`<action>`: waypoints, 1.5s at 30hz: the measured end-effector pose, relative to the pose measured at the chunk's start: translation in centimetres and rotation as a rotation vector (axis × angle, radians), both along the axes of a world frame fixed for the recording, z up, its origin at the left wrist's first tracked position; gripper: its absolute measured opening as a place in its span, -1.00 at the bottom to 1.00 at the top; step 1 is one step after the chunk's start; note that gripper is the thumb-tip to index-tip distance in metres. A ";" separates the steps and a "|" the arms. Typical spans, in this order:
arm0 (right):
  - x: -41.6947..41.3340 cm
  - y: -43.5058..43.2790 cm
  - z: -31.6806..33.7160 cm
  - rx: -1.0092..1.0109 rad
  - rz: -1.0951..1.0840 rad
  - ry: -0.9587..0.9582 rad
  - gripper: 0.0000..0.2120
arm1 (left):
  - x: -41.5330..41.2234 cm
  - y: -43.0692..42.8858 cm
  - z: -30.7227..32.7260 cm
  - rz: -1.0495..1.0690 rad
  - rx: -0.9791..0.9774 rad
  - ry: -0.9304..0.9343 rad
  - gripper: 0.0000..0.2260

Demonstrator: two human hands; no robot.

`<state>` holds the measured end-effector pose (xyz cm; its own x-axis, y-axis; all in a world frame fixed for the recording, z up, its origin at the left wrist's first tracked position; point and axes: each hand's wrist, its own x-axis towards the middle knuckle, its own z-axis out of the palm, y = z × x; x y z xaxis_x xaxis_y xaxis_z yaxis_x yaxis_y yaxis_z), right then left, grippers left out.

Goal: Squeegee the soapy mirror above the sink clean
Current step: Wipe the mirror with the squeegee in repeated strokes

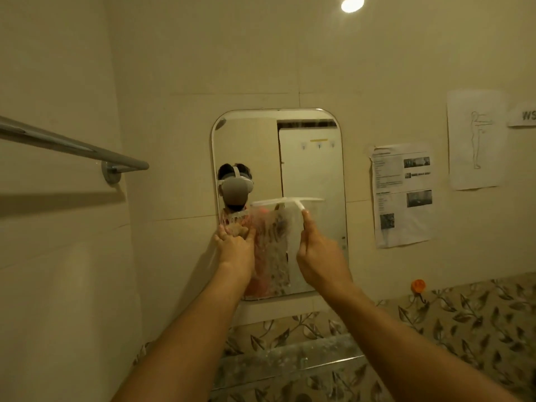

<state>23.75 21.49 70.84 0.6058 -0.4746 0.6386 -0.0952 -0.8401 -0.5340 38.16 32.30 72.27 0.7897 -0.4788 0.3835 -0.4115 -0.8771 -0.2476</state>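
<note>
White plastic squeegee [287,202] is sitting about mid-height on the rounded rectangular wall mirror [313,169], dead centre of the frame. From my end of the feed the blade looks level and on the glass. The right hand [319,256] is curled round the handle, gripping it from below. The left hand [236,248] has its fingers laid fairly straight against the mirror's lower left edge and holds nothing.

Stuff I'd worry about from here:
- The left hand is parked right on the wet patch. If the blade heads down that side it'll bump the fingers or skip around them, and the fingers will probably leave smears of their own.
- A soapy handle could twist in that grip. If the blade tilts, one end lifts and I'd expect a streak.
- The blade doesn't span the full width, so a single pull would likely leave a soapy strip.

As for the mirror itself, the upper half reads clear and reflective. The cloudy soapy film [272,250] with drips covers the lower middle, running down to the bottom edge.
</note>
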 end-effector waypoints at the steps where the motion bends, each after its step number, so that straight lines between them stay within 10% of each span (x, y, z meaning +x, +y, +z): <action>1: -0.4 -0.1 1.6 -0.008 -0.003 -0.032 -0.43 | -0.1 0.0 0.2 0.003 0.004 0.012 -0.04; 15: 0.0 -3.4 18.8 -0.135 -0.126 -0.098 -0.43 | 0.3 -1.1 2.0 0.051 -0.032 0.123 -0.38; 28: -0.4 -4.6 7.5 -0.072 -0.100 -0.010 -0.34 | 2.7 -2.2 1.6 0.046 -0.008 0.117 0.06; 45: -3.2 -5.2 -2.5 -0.006 -0.092 0.144 -0.36 | 3.1 -2.6 0.6 0.061 0.025 0.053 -0.03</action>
